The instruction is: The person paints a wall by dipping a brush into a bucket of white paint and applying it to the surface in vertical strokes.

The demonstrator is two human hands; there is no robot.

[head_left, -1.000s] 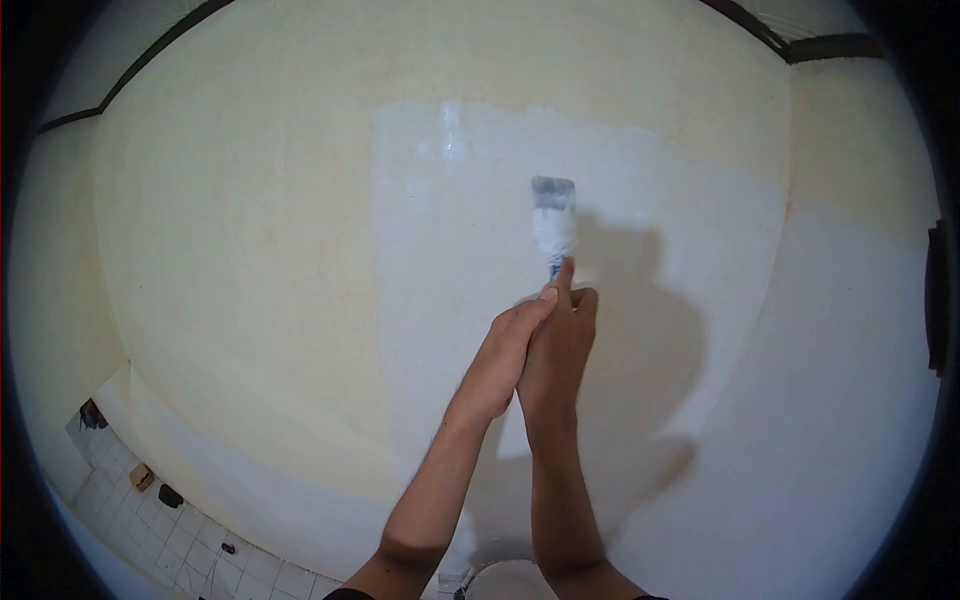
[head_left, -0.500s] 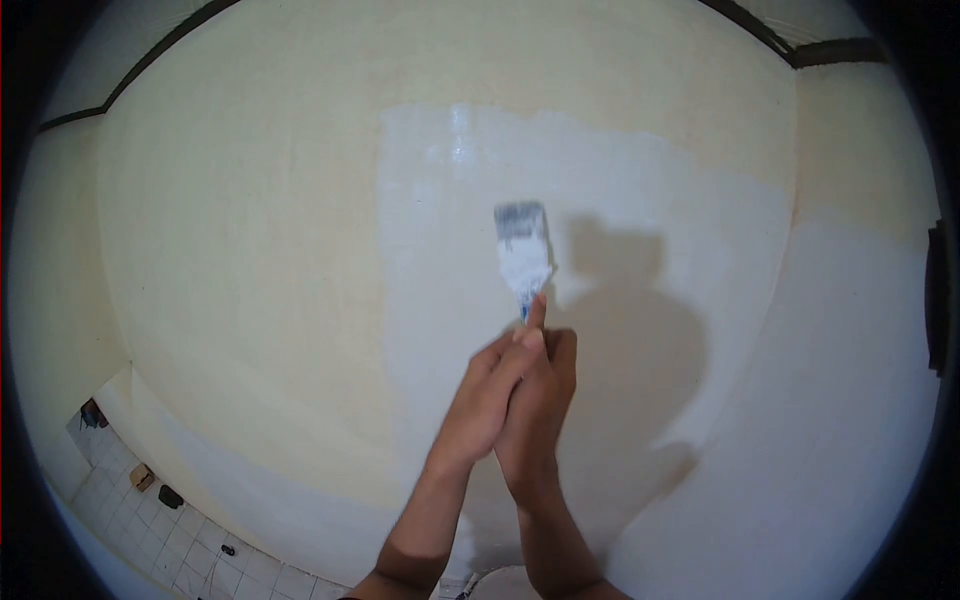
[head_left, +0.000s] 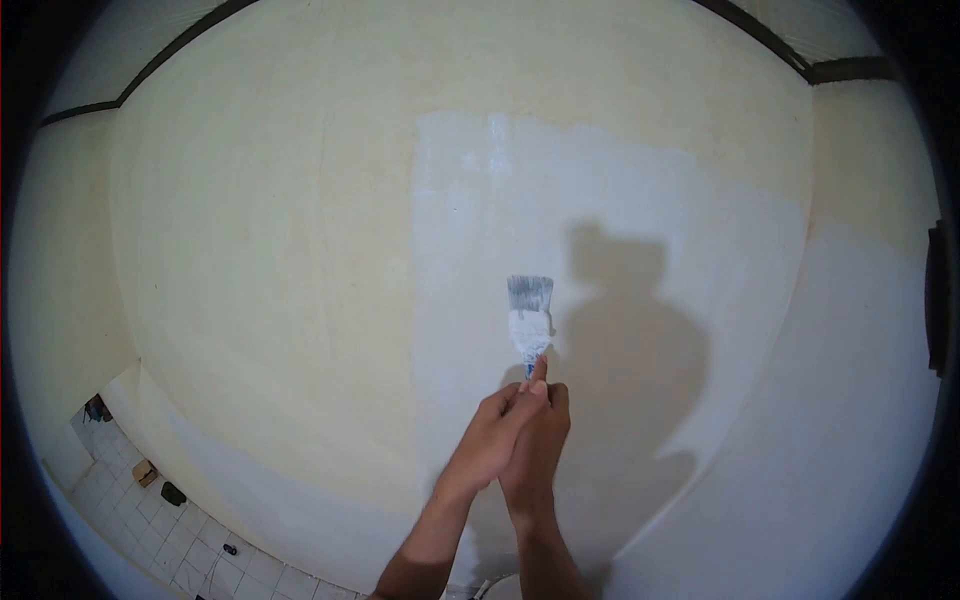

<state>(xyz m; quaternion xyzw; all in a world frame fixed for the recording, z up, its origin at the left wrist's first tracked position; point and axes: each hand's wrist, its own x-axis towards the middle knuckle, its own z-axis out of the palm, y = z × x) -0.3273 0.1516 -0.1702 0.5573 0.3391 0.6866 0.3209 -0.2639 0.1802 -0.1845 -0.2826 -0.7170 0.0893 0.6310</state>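
Observation:
A paint-smeared brush (head_left: 530,312) stands upright in front of the wall, its dark bristles pointing up. My right hand (head_left: 540,430) is closed around its blue-and-white handle, one finger stretched along it. Pressed against it, my left hand (head_left: 492,432) is also closed at the lower handle, most of which the fingers hide. Behind the brush, a white painted area (head_left: 470,260) covers the middle and right of the cream wall (head_left: 250,250). Whether the bristles touch the wall I cannot tell.
Dark trim (head_left: 765,40) runs along the top of the walls. On the tiled floor (head_left: 190,545) at the lower left lie a small brown box (head_left: 145,472) and a dark object (head_left: 173,493). A round pale rim (head_left: 503,588) shows at the bottom. A shadow falls on the wall.
Both hands and the brush have moved down together. The view has shifted slightly, so the wall's painted area appears further right.

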